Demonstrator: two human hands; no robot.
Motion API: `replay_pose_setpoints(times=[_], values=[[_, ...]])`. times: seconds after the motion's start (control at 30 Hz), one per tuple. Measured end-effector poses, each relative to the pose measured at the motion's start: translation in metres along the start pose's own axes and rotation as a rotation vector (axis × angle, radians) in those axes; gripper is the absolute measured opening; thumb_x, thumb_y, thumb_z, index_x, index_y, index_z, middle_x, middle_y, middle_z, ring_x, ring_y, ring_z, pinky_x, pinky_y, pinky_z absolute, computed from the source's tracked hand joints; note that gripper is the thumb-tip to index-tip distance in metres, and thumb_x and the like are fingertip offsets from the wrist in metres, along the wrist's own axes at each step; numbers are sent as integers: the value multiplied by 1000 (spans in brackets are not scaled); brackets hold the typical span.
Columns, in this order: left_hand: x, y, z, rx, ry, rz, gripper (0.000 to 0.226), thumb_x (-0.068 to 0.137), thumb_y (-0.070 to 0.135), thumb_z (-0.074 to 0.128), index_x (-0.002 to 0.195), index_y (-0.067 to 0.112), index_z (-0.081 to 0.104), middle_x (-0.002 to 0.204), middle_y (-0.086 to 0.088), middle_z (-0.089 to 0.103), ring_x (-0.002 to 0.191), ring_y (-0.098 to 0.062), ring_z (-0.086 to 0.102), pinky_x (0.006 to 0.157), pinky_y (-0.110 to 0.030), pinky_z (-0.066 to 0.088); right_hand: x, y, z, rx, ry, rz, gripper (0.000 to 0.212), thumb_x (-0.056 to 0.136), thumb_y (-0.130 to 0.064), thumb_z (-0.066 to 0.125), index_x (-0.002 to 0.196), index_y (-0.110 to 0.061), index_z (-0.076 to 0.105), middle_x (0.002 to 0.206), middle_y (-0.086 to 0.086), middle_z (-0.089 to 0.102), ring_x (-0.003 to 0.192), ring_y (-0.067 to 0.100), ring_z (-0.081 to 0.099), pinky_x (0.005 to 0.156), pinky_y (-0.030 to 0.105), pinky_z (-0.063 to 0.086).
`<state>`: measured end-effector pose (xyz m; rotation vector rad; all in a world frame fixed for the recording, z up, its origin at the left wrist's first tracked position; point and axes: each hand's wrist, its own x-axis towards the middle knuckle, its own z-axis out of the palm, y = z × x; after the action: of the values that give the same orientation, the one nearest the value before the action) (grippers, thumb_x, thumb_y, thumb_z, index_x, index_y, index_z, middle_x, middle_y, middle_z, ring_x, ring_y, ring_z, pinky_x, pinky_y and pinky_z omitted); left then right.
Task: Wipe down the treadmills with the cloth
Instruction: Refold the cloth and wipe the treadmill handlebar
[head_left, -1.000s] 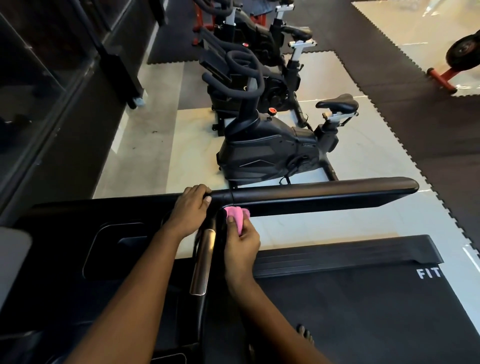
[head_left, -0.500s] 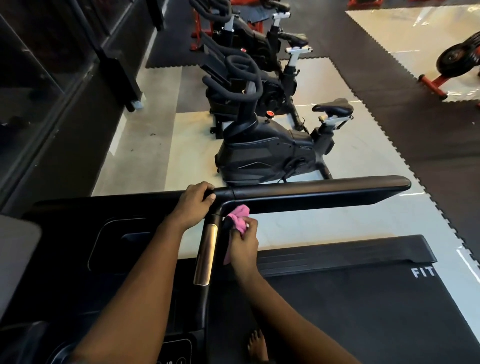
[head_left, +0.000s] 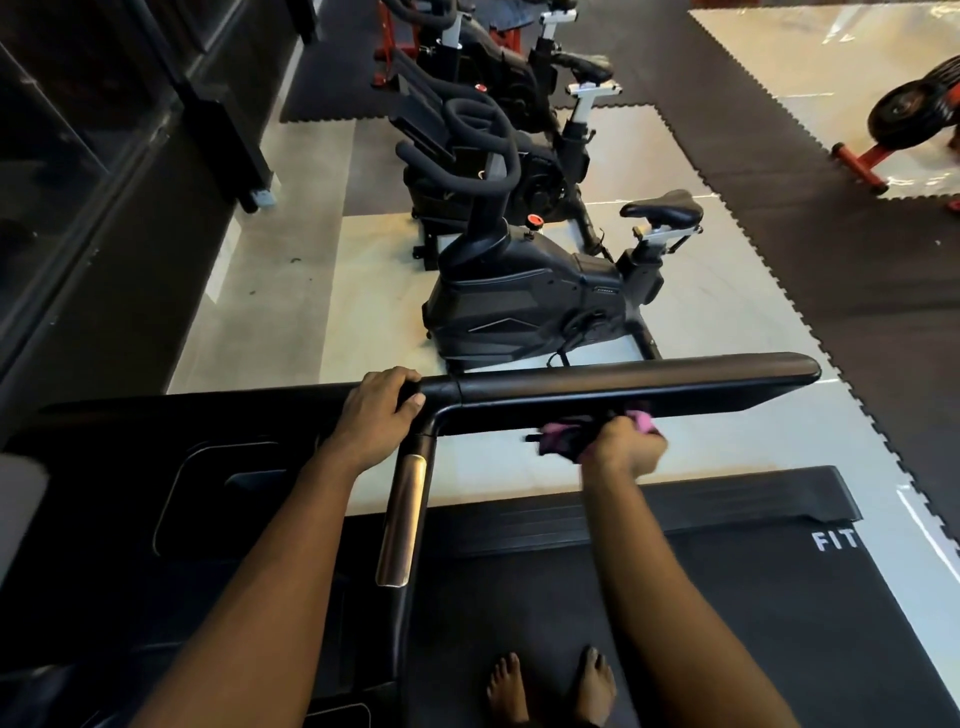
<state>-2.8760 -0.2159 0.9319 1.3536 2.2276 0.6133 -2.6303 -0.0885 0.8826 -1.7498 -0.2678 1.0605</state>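
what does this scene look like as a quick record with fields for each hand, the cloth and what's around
place: gym, person standing barefoot on a treadmill belt
left hand: grips the handrail at its corner
right hand: holds the pink cloth against the handrail's lower edge, partway along
cloth state: bunched, blurred
nearby: exercise bikes on the floor beyond the handrail

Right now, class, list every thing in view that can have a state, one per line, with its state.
Left hand, grips the side handrail at its corner.
Right hand, holds the pink cloth.
Pink cloth, bunched against the side handrail's underside, blurred.
Treadmill belt, bare feet standing on it.
Exercise bike, upright, nobody on it.
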Motion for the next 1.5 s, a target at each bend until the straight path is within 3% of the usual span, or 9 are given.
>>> replay_pose_setpoints(times=[0.2, 0.4, 0.57, 0.87, 0.93, 1.03, 1.17, 1.3, 1.5], values=[[2, 9, 5, 112, 39, -2, 32, 104, 24, 50, 135, 19, 53, 133, -9, 53, 124, -30, 48, 106, -40, 34, 32, -24, -8, -181, 85, -106, 28, 92, -5, 45, 115, -15, 60, 108, 11, 65, 102, 32, 64, 89, 35, 51], [1, 6, -2, 0, -59, -36, 32, 103, 25, 53, 134, 22, 54, 139, -8, 53, 131, -28, 47, 112, -38, 35, -64, 45, 1, -258, -385, -31, 19, 90, -7, 51, 84, -19, 65, 86, 8, 69, 87, 34, 70, 81, 47, 60], [-19, -5, -28, -98, 16, -17, 30, 104, 18, 51, 133, 24, 57, 138, -3, 54, 128, -14, 47, 105, -27, 33, -83, 65, -24, -219, -752, -14, 15, 97, -14, 64, 111, -20, 62, 104, 11, 73, 97, 28, 72, 92, 49, 58], [-45, -59, -34, 189, 107, 64, 46, 102, 10, 51, 148, 17, 49, 156, -3, 42, 148, -22, 33, 122, -37, 13, -137, 134, -1, 74, -951, 289, 20, 95, -12, 68, 112, -18, 58, 97, 15, 71, 78, 25, 70, 66, 36, 60], [-44, -62, -29, 204, 162, 71, 46, 100, 18, 42, 145, 16, 52, 153, -3, 47, 145, -21, 37, 120, -35, 14, -143, 150, 19, 54, -936, 305, 9, 102, -6, 55, 104, -14, 53, 91, 10, 63, 64, 10, 65, 57, 21, 54], [-45, -62, -28, 142, 204, 71, 50, 97, 20, 36, 142, 15, 56, 150, 0, 50, 143, -16, 39, 120, -30, 14, -146, 166, 42, 16, -832, 433, 24, 107, -6, 38, 92, -18, 53, 90, 4, 54, 77, 9, 53, 81, 26, 50], [-45, -63, -27, 125, 231, 76, 44, 101, 9, 39, 141, 17, 58, 150, 1, 51, 143, -13, 40, 120, -28, 14, -140, 164, 33, 117, -857, 394, 13, 93, -20, 73, 90, -22, 60, 78, 6, 61, 71, 21, 56, 67, 34, 50], [-47, -58, -27, 148, 244, 28, 39, 104, 19, 40, 138, 17, 59, 146, -1, 55, 141, -19, 44, 121, -41, 25, -79, 96, -3, 201, -480, 214, 22, 94, 0, 66, 105, -14, 54, 86, 7, 64, 62, 7, 65, 58, 19, 54], [-24, -2, -20, 324, 271, -42, 28, 105, 32, 44, 105, 14, 65, 106, -5, 69, 102, -30, 58, 88, -44, 44, -33, 39, -11, 246, -254, 62, 37, 99, -25, 65, 129, -14, 47, 114, 9, 69, 89, 19, 71, 68, 26, 59]])
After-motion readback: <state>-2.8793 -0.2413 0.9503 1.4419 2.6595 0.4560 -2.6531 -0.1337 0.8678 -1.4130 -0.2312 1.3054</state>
